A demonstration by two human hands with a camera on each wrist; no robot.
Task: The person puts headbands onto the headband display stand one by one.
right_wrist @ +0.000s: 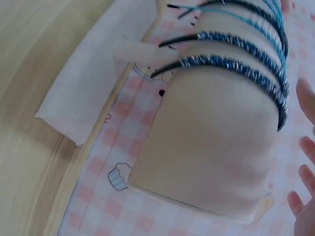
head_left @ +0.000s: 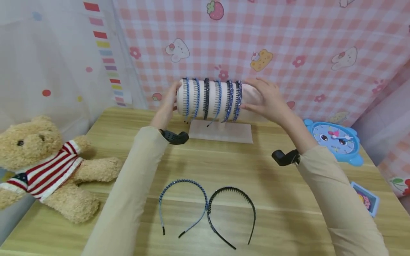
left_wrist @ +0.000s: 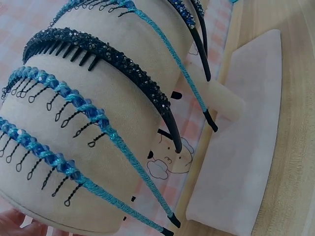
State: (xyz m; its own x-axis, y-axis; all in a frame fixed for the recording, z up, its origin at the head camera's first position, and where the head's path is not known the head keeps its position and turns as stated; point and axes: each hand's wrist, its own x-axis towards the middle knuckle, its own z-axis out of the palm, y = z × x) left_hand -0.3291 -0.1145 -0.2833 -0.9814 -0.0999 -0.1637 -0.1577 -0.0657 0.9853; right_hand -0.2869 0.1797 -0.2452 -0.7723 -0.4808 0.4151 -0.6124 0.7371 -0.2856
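A pale padded cylinder stand point(head_left: 253, 96) holds several beaded headbands side by side. Two bright blue ones, including this blue headband point(left_wrist: 74, 98), sit near its left end, beside a black glittery headband point(left_wrist: 108, 54). Farther right is a dark blue sparkly headband point(right_wrist: 231, 64). My left hand point(head_left: 166, 105) touches the stand's left end, its fingertips against the end face. Around the stand's right part, my right hand point(head_left: 267, 97) is spread, thumb near the rightmost headband; the right wrist view shows its fingers apart from the cylinder. On the table lie a blue headband point(head_left: 184, 180) and a black headband point(head_left: 234, 188), touching.
The stand's flat base point(head_left: 221, 132) rests on the wooden table point(head_left: 269, 220) near its back edge. A teddy bear point(head_left: 64, 174) lies at the left. At the right are a blue toy clock point(head_left: 336, 140) and a small blue frame point(head_left: 365, 199). A checked curtain point(head_left: 205, 42) hangs behind.
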